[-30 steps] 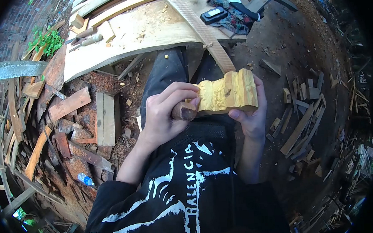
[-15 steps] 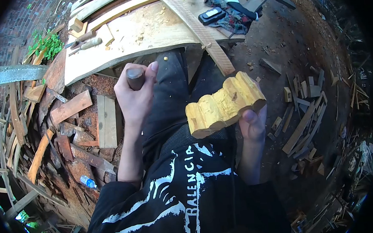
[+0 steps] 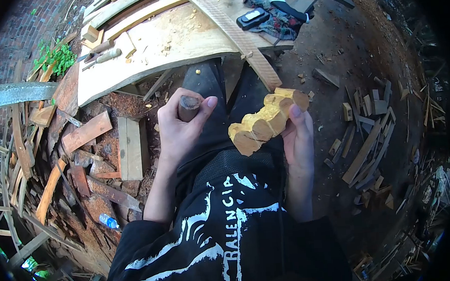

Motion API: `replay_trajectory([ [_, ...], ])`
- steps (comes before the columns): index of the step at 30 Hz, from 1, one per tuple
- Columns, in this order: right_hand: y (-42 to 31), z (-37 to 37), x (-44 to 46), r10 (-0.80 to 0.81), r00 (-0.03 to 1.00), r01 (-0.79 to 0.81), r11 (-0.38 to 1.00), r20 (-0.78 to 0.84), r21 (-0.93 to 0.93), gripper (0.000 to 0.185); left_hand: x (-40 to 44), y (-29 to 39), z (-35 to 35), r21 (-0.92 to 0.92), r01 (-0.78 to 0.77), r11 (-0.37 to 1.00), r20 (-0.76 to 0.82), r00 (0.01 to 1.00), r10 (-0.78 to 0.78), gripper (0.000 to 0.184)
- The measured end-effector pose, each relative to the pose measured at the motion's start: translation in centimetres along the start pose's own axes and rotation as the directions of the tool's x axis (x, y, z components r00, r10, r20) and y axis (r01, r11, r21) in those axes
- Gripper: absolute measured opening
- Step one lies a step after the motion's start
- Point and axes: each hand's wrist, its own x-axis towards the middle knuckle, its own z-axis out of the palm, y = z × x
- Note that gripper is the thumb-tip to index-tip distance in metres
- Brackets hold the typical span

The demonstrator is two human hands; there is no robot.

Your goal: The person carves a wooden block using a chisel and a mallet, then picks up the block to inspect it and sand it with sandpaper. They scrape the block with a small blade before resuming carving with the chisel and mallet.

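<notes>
Hand tools (image 3: 108, 55), a slab bench (image 3: 97, 81) and scattered offcuts (image 3: 363, 153) mark a woodworking workshop.

black shirt (image 3: 306, 254) | white lettering (image 3: 230, 227) | black sleeves (image 3: 140, 236) | dark trousers (image 3: 209, 133)

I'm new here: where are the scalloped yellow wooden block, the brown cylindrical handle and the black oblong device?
Scalloped yellow wooden block (image 3: 266, 121): head view, lobed side.
Brown cylindrical handle (image 3: 189, 106): head view, near its end.
Black oblong device (image 3: 253, 18): head view, top face.

Yellow wooden block (image 3: 265, 127), brown handle (image 3: 189, 107), black shirt (image 3: 309, 248) with white print (image 3: 260, 208), green leaves (image 3: 61, 59)
</notes>
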Motion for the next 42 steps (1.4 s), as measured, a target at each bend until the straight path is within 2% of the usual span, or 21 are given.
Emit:
replay_trajectory([
  [3, -0.5, 0.4, -0.2, -0.034, 0.999, 0.033, 0.997, -0.008, -0.066, 0.054, 0.3, -0.5, -0.1, 0.014, -0.097, 0.995, -0.062, 0.993, 0.098, 0.021],
  [5, -0.5, 0.8, 0.1, -0.049, 0.999, 0.047, 0.994, -0.019, -0.101, 0.054, 0.4, -0.1, -0.5, -0.103, -0.001, 0.995, 0.008, 1.0, 0.002, 0.02],
  [9, 0.0, 1.8, 3.3, -0.067, 0.997, 0.059, 0.983, -0.039, -0.172, 0.05, 1.7, -1.7, -1.4, -0.114, -0.051, 0.992, 0.081, 0.995, 0.061, 0.023],
  [10, 0.1, 2.1, 4.7, -0.064, 0.998, 0.058, 0.984, -0.028, -0.17, 0.05, 2.1, -2.3, -1.3, -0.246, -0.104, 0.964, 0.072, 0.989, 0.126, 0.025],
  [11, 0.2, 2.5, 6.5, -0.05, 0.998, 0.055, 0.974, 0.029, -0.221, 0.05, 2.5, -2.7, -1.6, -0.371, -0.157, 0.915, 0.054, 0.98, 0.19, 0.027],
  [16, 1.3, 7.2, 16.2, -0.019, 0.959, 0.141, 0.9, 0.284, -0.413, 0.05, 3.8, -3.3, -4.5, -0.393, -0.083, 0.916, -0.061, 0.996, 0.064, 0.031],
  [18, 2.0, 9.9, 19.9, 0.032, 0.911, 0.251, 0.748, 0.412, -0.615, 0.06, 4.1, -3.9, -5.0, -0.366, -0.067, 0.928, -0.173, 0.985, 0.003, 0.031],
  [19, 3.0, 11.2, 22.1, 0.039, 0.905, 0.253, 0.751, 0.425, -0.609, 0.06, 3.9, -4.0, -5.2, -0.384, -0.059, 0.921, -0.191, 0.981, -0.017, 0.031],
  [21, 5.5, 13.6, 25.9, -0.102, 0.859, 0.47, 0.546, 0.502, -0.694, 0.075, 3.7, -4.5, -5.5, -0.405, -0.074, 0.911, -0.225, 0.974, -0.021, 0.03],
  [22, 5.9, 15.1, 27.0, -0.094, 0.855, 0.472, 0.549, 0.51, -0.689, 0.075, 3.4, -4.5, -5.6, -0.398, -0.066, 0.915, -0.259, 0.965, -0.043, 0.029],
  [25, 6.9, 18.3, 30.0, 0.087, 0.854, 0.419, 0.47, 0.513, -0.777, 0.065, 2.9, -5.0, -6.2, -0.468, -0.091, 0.879, -0.3, 0.952, -0.061, 0.028],
  [29, 8.5, 19.8, 31.7, 0.278, 0.737, 0.544, 0.296, 0.616, -0.785, 0.078, 2.2, -5.1, -7.1, -0.531, -0.091, 0.842, -0.336, 0.935, -0.111, 0.026],
  [31, 8.2, 20.2, 30.9, 0.202, 0.703, 0.693, 0.025, 0.682, -0.721, 0.061, 2.2, -5.6, -7.7, -0.541, -0.116, 0.833, -0.351, 0.931, -0.098, 0.024],
  [32, 9.4, 19.2, 31.4, 0.001, 0.622, 0.782, -0.056, 0.783, -0.621, 0.059, 2.3, -5.8, -7.9, -0.552, -0.127, 0.824, -0.355, 0.93, -0.095, 0.024],
  [33, 9.1, 19.0, 31.6, 0.008, 0.618, 0.785, -0.058, 0.786, -0.617, 0.059, 2.4, -5.7, -8.1, -0.564, -0.139, 0.814, -0.359, 0.929, -0.089, 0.024],
  [35, 8.4, 18.7, 32.3, 0.173, 0.708, 0.677, 0.113, 0.685, -0.727, 0.063, 2.4, -5.1, -8.4, -0.598, -0.134, 0.791, -0.368, 0.922, -0.121, 0.025],
  [36, 8.0, 18.4, 31.6, 0.173, 0.711, 0.674, 0.107, 0.681, -0.731, 0.063, 2.6, -4.6, -8.5, -0.628, -0.127, 0.768, -0.371, 0.916, -0.153, 0.027],
  [38, 7.1, 17.3, 29.0, 0.099, 0.813, 0.519, 0.32, 0.573, -0.792, 0.062, 3.4, -3.8, -8.8, -0.582, -0.171, 0.795, -0.408, 0.907, -0.104, 0.028],
  [39, 6.9, 16.6, 28.2, 0.107, 0.815, 0.514, 0.319, 0.569, -0.796, 0.062, 3.7, -3.4, -9.0, -0.527, -0.216, 0.822, -0.448, 0.892, -0.053, 0.03],
  [41, 6.6, 15.2, 27.2, -0.054, 0.758, 0.652, 0.087, 0.65, -0.753, 0.061, 4.7, -2.7, -9.1, -0.503, -0.248, 0.828, -0.505, 0.862, -0.048, 0.03],
  [42, 6.8, 14.7, 27.2, -0.053, 0.76, 0.65, 0.089, 0.648, -0.755, 0.061, 5.4, -2.3, -9.2, -0.478, -0.324, 0.816, -0.542, 0.84, 0.016, 0.03],
])
